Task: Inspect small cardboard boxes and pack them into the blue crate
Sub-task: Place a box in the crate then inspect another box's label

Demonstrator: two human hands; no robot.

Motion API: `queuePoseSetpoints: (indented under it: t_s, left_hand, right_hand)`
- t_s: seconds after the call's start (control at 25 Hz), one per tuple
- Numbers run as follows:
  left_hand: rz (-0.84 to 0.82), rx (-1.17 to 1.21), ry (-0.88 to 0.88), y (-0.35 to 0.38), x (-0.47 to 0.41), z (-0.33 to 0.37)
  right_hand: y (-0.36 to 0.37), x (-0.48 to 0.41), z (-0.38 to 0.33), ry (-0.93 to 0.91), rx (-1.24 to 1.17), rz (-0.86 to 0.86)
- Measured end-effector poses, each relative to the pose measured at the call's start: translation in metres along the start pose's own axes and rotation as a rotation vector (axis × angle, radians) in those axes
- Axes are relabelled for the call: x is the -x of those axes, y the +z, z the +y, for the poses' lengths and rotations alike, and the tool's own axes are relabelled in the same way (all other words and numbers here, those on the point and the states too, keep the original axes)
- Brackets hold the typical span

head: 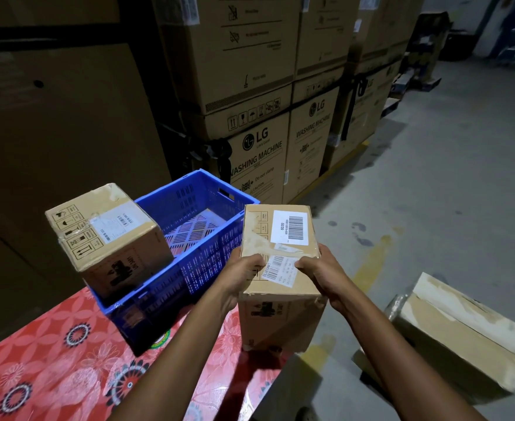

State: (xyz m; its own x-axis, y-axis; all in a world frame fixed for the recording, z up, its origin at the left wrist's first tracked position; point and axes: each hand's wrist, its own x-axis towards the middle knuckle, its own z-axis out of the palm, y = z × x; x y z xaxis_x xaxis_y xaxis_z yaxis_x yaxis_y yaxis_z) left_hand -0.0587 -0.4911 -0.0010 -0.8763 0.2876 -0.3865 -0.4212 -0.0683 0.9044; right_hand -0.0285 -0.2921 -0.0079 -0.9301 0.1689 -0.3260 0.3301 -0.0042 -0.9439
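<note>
- Now both hands, left hand and right hand, are clamped on the small cardboard box, fingers either side of its shipping label. Label is face-up, likely for inspection.
- The box stands upright on the bench edge, just right of the blue crate.
- A second box sits tilted in the crate's near-left corner, so the rest is free for this one.
- A third box waits on the floor.
</note>
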Motion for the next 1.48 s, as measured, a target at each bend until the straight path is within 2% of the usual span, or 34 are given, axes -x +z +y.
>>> queuePoseSetpoints:
  t_s: [0.24,0.4,0.52,0.68,0.8,0.88,0.92,1.0,1.08,1.16,1.2,1.32,1.48]
  left_hand:
    - [-0.013,-0.014,-0.051,-0.004,-0.012,0.025]
    - [0.019,0.079,-0.02,0.008,-0.034,0.043]
    - [0.065,-0.023,-0.009,0.011,-0.05,0.035]
    - [0.138,-0.088,0.01,0.008,-0.065,0.028]
    - [0.162,-0.121,0.048,0.01,-0.063,0.026]
    - [0.13,-0.108,0.075,0.011,-0.06,0.023]
    - [0.116,-0.101,0.09,0.011,-0.06,0.021]
    - [0.09,-0.114,0.128,0.011,-0.058,0.018]
    - [0.067,-0.135,0.161,0.013,-0.053,0.015]
    - [0.054,-0.1,0.169,0.016,-0.042,0.013]
    - [0.052,-0.078,0.174,0.018,-0.037,0.012]
    - [0.066,-0.025,0.188,0.02,-0.022,0.01]
    - [0.117,0.071,0.191,0.021,-0.006,0.007]
  right_hand:
    - [0.006,-0.019,-0.024,0.028,0.084,-0.001]
    - [0.013,-0.036,-0.053,0.14,0.007,0.07]
    - [0.016,-0.046,-0.048,0.179,-0.003,0.128]
    - [0.022,-0.046,-0.046,0.139,0.171,0.226]
    - [0.029,-0.034,-0.051,0.016,0.454,0.356]
    - [0.033,-0.024,-0.045,-0.18,0.684,0.46]
    - [0.035,-0.018,-0.04,-0.315,0.763,0.466]
    - [0.04,-0.002,-0.034,-0.542,0.903,0.374]
    - [0.042,0.006,-0.03,-0.615,1.027,0.312]
    - [0.042,0.008,-0.024,-0.553,1.079,0.365]
    - [0.041,0.009,-0.023,-0.461,1.061,0.41]
    - [0.038,0.01,-0.026,-0.2,0.888,0.455]
    - [0.037,0.011,-0.035,-0.137,0.778,0.413]
